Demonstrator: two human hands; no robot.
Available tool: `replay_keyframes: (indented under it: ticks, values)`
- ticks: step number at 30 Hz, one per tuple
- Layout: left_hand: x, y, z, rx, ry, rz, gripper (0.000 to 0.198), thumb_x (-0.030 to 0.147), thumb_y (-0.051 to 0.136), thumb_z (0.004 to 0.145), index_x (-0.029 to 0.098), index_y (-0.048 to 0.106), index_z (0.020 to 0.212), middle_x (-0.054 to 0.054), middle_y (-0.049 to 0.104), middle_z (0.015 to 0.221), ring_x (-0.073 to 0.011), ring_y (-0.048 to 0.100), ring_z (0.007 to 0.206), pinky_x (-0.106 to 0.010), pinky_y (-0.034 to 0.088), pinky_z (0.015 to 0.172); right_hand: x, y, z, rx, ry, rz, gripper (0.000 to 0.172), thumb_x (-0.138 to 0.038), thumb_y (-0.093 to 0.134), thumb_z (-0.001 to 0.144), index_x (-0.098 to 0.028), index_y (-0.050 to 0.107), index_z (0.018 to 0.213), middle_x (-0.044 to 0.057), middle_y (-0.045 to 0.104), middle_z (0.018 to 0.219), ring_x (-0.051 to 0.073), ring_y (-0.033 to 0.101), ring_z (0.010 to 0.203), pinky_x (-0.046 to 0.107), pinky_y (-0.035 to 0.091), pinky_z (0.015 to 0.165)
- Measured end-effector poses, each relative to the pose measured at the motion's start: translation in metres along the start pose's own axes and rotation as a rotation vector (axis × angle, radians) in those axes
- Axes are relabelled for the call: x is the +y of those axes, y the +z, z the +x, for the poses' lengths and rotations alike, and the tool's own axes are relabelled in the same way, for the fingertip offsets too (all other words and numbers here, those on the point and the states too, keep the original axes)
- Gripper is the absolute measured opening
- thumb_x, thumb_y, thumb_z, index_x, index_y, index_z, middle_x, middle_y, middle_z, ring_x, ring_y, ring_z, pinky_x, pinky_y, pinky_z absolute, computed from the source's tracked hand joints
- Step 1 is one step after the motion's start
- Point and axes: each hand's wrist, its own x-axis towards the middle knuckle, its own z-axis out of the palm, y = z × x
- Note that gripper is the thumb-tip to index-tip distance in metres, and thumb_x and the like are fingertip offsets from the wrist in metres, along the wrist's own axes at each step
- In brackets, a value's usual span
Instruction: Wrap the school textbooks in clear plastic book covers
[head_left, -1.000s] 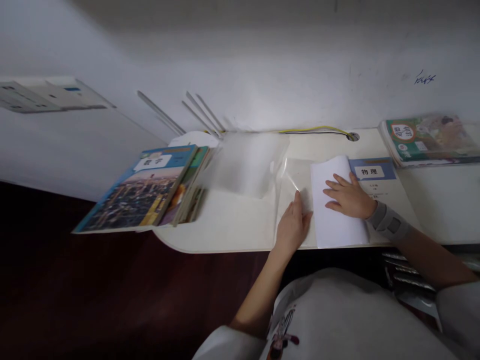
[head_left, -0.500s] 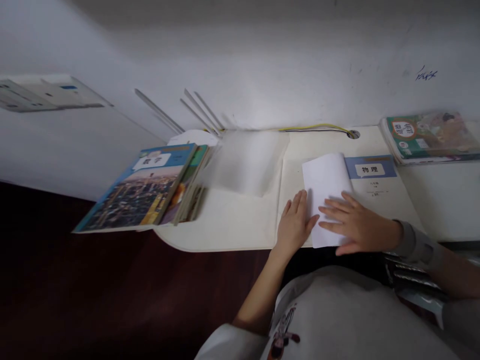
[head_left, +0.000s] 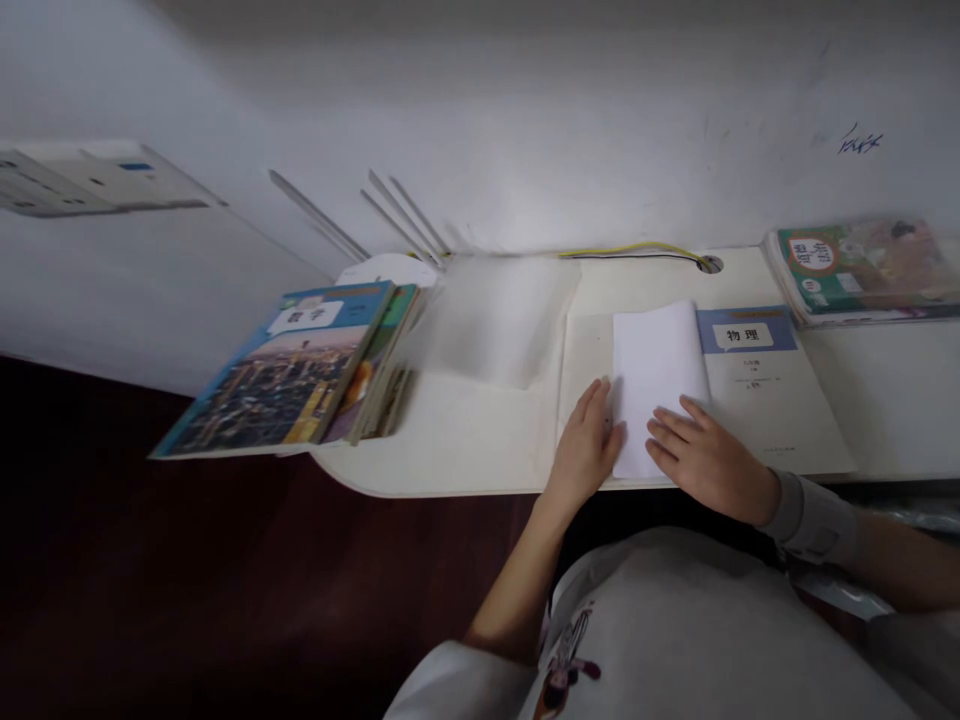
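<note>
Both hands flat: left hand (head_left: 585, 450), right hand (head_left: 705, 460) at book (head_left: 750, 390) near edge.

dim overall | glare on wall centre | edges stretched | soft blur

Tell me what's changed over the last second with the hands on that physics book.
The right hand slid down the folded white flap toward the near desk edge, still flat on it. The left hand stayed pressed on the clear plastic cover beside the flap. The physics book, the textbook stack at left and the green book at right haven't moved.
</note>
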Motion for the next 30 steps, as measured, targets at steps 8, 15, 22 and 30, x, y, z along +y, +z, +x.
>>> replay_keyframes:
  ticks: [8,15,22,30]
  values:
    - [0.007,-0.001,-0.006,-0.041,0.003,-0.013,0.061,0.012,0.045,0.083,0.020,0.028,0.141,-0.015,0.032,0.148,-0.0248,0.036,0.136,-0.048,0.035,0.110,-0.007,-0.002,-0.004,-0.026,0.068,-0.068,0.025,-0.014,0.050,0.089,-0.010,0.069,0.104,0.014,0.068,0.113,0.029,0.056,0.114,0.051,0.038,0.102]
    - [0.019,-0.006,-0.012,-0.070,-0.060,0.257,0.054,0.018,0.049,0.084,0.016,0.038,0.137,-0.013,0.062,0.109,-0.0271,0.060,0.102,-0.046,0.048,0.088,-0.010,-0.001,0.001,0.028,0.030,-0.030,0.021,-0.018,0.052,0.090,-0.014,0.068,0.102,0.013,0.067,0.114,0.026,0.058,0.110,0.049,0.038,0.103]
    - [0.030,-0.014,-0.015,-0.218,-0.081,0.359,0.056,0.011,0.046,0.084,0.012,0.034,0.138,-0.007,0.068,0.089,-0.0217,0.065,0.087,-0.037,0.048,0.082,-0.012,0.002,0.001,0.040,0.064,-0.006,0.019,-0.015,0.057,0.086,-0.011,0.068,0.101,0.016,0.067,0.113,0.027,0.057,0.111,0.050,0.037,0.103]
    - [0.032,-0.021,-0.018,-0.262,-0.107,0.073,0.056,0.015,0.046,0.086,0.010,0.032,0.139,-0.005,0.068,0.083,-0.0183,0.064,0.075,-0.034,0.050,0.076,-0.018,0.001,0.006,0.066,0.033,0.010,0.021,-0.021,0.053,0.090,-0.018,0.066,0.106,0.010,0.066,0.118,0.025,0.057,0.112,0.048,0.037,0.105]
